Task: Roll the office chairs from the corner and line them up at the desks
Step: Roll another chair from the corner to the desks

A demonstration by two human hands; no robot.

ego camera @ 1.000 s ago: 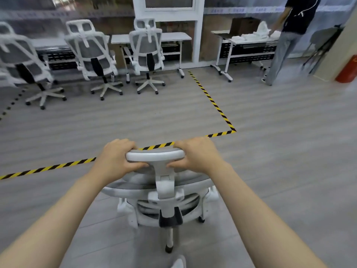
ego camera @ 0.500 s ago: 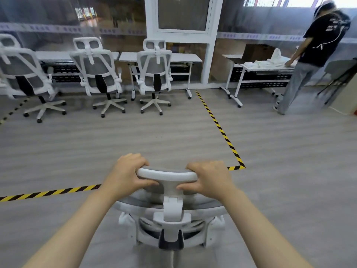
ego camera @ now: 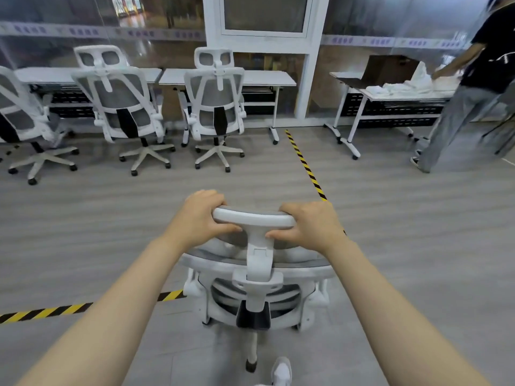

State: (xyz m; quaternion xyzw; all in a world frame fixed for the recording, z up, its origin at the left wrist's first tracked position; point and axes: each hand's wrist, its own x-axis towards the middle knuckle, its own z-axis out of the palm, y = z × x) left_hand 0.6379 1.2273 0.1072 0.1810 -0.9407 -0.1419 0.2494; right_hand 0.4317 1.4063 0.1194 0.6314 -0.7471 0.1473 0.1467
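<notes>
A white office chair (ego camera: 257,277) with grey mesh stands right in front of me, seen from behind and above. My left hand (ego camera: 199,218) grips the left end of its headrest and my right hand (ego camera: 309,227) grips the right end. Its base straddles the yellow-black floor tape (ego camera: 47,312). Ahead, three matching chairs stand in a row at white desks (ego camera: 262,78): one at the far left (ego camera: 19,118), one in the middle (ego camera: 122,107), one on the right (ego camera: 216,103). The desk space to the right of that last chair has no chair.
A person (ego camera: 468,90) in a black shirt stands at the right, bent over a second desk (ego camera: 395,94) holding a cardboard box and white cloth. A white pillar (ego camera: 305,84) and glass wall close the back. Tape (ego camera: 305,165) also runs toward the desks.
The chair in my hands has rolled forward across the floor tape. The row of chairs and the desks now look nearer and larger. My grip on the headrest is unchanged.
</notes>
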